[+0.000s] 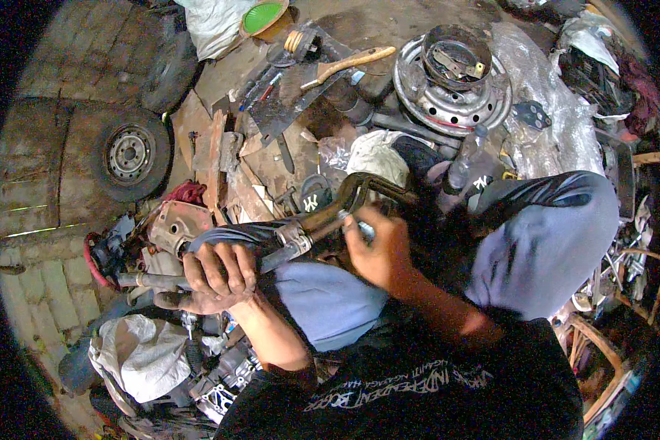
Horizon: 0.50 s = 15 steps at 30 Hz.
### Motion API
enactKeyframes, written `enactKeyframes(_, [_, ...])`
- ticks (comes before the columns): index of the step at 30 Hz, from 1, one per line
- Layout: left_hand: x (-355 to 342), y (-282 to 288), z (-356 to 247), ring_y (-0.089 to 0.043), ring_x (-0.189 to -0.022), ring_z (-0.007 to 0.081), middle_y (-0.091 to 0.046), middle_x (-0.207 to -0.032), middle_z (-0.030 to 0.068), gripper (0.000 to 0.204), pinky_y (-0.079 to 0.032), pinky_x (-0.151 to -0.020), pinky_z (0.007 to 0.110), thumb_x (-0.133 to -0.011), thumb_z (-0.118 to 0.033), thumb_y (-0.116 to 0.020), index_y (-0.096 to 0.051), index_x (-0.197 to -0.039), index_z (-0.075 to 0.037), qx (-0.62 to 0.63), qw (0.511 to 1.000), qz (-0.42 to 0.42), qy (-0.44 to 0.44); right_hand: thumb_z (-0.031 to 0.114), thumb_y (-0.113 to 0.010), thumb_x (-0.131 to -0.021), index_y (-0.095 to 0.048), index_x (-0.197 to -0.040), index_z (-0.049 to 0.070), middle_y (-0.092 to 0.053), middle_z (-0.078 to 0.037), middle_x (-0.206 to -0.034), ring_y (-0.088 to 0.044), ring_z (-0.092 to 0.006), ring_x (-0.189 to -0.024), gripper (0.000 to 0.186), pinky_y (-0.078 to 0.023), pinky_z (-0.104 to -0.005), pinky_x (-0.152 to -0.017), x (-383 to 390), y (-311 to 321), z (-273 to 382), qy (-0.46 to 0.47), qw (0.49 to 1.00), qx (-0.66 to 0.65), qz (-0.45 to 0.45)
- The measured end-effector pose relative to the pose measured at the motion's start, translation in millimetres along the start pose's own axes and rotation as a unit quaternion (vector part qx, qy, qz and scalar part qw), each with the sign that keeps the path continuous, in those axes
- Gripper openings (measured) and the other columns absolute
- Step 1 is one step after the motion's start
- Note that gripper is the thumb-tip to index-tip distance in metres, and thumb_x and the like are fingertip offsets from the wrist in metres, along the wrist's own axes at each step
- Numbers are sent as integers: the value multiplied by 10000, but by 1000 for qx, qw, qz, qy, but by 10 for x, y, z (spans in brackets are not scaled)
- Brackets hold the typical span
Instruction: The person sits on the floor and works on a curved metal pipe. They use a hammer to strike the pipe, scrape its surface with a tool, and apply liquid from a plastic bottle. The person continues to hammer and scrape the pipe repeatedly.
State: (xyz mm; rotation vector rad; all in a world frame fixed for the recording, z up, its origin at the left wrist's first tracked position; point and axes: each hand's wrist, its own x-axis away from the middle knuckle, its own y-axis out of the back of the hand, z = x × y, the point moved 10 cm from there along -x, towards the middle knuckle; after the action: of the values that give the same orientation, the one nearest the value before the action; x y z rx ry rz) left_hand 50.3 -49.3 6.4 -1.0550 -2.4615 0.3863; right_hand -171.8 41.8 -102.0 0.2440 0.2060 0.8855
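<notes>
A tyred wheel (pixel 130 156) is noted at left. The left hand's (pixel 220 275) fingers are wrapped around a grey bar (pixel 277 257) above the left thigh (pixel 326 301). A bent metal pipe (pixel 331 210) adjoins its right end. The right hand's (pixel 383 249) fingers curl beside this pipe; grip cannot be determined. Further right: a steel rim (pixel 458 114).

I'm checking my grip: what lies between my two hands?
In the head view, a grey bar with a shiny metal band, over a trousered leg, lies between left hand and right hand.

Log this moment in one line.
left hand: around bar; right hand: at rusty part; wheel rim: ahead, on floor
</notes>
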Motion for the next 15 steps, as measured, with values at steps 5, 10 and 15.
enactKeyframes(5, [-170, 143, 31, -392, -335, 120, -410, -454, -31, 657, -418, -438, 284, -843, -776, -414, -481, -767, -126, 17, 996, 86, -5, 104, -643, -845, -627, -799, 8, -627, -188, -694, -631, -389, -642, 108, -469, -422, -555, 156, 54, 270, 37, 999, -37, 1])
enactKeyframes(10, [-99, -329, 87, -346, -317, 110, -369, -435, -35, 618, -349, -385, 266, -859, -741, -442, -429, -702, -143, 128, 858, 490, 86, 100, -644, -843, -649, -825, 17, -638, -198, -713, -641, -392, -679, 86, -496, -403, -591, 181, 36, -82, -24, 999, 39, -6])
enactKeyframes(15, [99, -614, 26, -303, -264, 100, -322, -368, -35, 658, -270, -295, 231, -884, -665, -502, -303, -488, -179, 131, 838, 526, 58, 124, -651, -838, -646, -802, 24, -636, -194, -742, -641, -393, -712, 106, -491, -428, -618, 233, 3, 136, 17, 1000, 11, 17])
